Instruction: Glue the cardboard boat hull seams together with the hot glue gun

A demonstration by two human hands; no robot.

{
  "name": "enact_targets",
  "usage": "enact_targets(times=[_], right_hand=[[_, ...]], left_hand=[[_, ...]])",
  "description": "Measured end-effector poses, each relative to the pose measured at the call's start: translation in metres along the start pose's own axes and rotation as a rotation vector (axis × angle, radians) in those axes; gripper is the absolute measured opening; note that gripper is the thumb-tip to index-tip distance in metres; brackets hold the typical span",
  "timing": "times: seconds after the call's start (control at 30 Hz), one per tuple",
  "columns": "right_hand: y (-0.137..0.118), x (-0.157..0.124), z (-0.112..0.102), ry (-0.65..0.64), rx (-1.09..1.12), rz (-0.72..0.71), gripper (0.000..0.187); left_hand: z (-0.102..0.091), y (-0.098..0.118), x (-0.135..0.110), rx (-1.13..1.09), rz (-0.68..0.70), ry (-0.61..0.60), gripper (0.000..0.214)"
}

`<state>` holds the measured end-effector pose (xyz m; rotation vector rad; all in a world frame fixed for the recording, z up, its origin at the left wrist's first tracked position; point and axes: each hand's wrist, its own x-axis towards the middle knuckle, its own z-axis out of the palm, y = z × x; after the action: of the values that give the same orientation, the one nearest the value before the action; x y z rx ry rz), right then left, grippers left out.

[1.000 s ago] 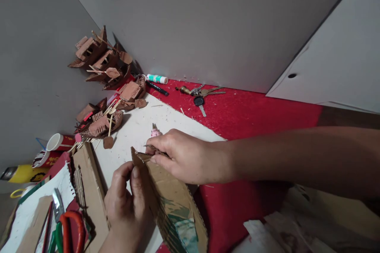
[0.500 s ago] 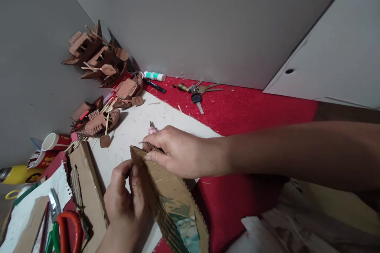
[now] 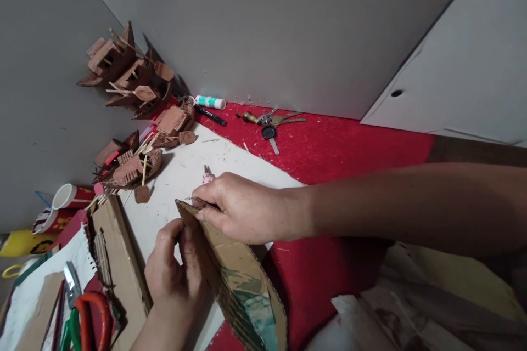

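So the cardboard piece [image 3: 230,258] sits low in the view, just on the 7 side of 6 o'clock, its sharp tip aimed between 10 and 11; looks like corrugated board, so I'd expect it to be really light, fairly stiff along the flutes but quick to crease across them; dry paper face, not slippery, though the shiny teal patch at its 5 o'clock end might be slicker (tape or print, can't tell).

Left hand [image 3: 173,269] comes in from 7 and has the edge by the tip pinched between thumb and forefinger; right hand [image 3: 247,211] reaches across from 4 and is closed on the other edge near the tip, thumb flat on the inner face; its other fingertips are tucked out of sight, so no idea how deep they go.

I'd hold it by the long edges, just back from the point; that tip seems the fragile bit and would probably crush or split if squeezed; the right wall bows outward in a curve, ribs bare along the left.

Around it: rough reddish-brown model boats [image 3: 134,167] out at 9 to 10; smooth orange-and-green handled scissors [image 3: 93,312] at 8; fuzzy-looking red surface [image 3: 341,145] at 3, speckled with scraps.
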<state>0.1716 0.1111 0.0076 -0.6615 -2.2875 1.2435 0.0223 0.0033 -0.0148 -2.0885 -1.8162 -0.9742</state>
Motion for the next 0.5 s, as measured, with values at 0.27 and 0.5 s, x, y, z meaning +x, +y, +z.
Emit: enact_targets(times=[0.27,0.5], right_hand=[[-0.0042,-0.0030,-0.0048,-0.018,0.008,-0.005,0.012],[-0.0076,-0.0061,-0.0055,-0.029,-0.017,-0.013,0.011]], left_hand=[[-0.0031,0.0011,-0.0021,0.031,-0.051,0.101,0.007],[-0.0038,0.0026,-0.0002,0.079,-0.058,0.142,0.011]])
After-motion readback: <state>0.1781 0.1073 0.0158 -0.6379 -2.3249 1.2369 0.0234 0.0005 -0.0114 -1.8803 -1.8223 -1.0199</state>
